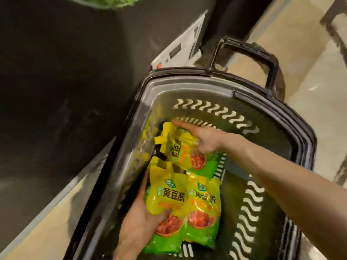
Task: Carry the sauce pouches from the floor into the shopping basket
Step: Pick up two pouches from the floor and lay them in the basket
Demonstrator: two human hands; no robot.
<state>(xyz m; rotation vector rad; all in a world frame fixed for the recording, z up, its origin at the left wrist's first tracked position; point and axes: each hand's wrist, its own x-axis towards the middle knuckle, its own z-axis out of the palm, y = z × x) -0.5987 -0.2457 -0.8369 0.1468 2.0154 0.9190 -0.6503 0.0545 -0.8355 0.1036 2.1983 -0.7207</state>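
A dark plastic shopping basket (pixel 197 85) with wavy slots stands on the floor, filling the middle of the head view. Inside it, along its left wall, lie several yellow-and-green sauce pouches. My left hand (pixel 142 218) grips a near pouch (pixel 165 201) from its left side, thumb across the front, with a second pouch (pixel 202 211) right beside it. My right hand (pixel 204 137) reaches in from the right and holds a far pouch (pixel 180 149) against the basket's back corner.
The basket's black pull handle (pixel 249 51) sticks up at its far end. A dark cabinet wall (pixel 56 81) rises close on the left, with a white label sheet (pixel 180 47) on it. Beige floor tiles (pixel 309 81) lie to the right and front left.
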